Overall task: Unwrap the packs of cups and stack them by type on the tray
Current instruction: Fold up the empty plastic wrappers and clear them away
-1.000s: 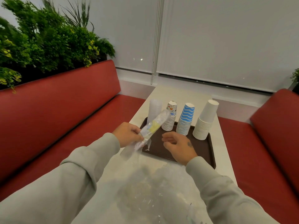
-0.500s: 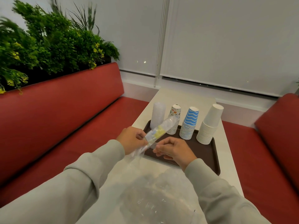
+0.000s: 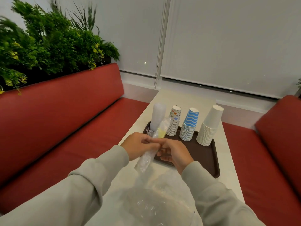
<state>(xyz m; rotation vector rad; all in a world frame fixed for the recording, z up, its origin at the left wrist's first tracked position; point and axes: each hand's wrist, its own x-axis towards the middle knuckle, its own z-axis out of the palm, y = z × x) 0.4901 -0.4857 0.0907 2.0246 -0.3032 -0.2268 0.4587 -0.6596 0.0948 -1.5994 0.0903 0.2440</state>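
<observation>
Both hands meet over the near-left corner of the tray. The left hand is wrapped round a slim sleeve of clear cups, tilted up toward the stacks, and the right hand pinches the film beside it. The danger is a hard tug, which could swing the sleeve's top into the clear-cup stack or patterned stack just behind and topple them.
</observation>
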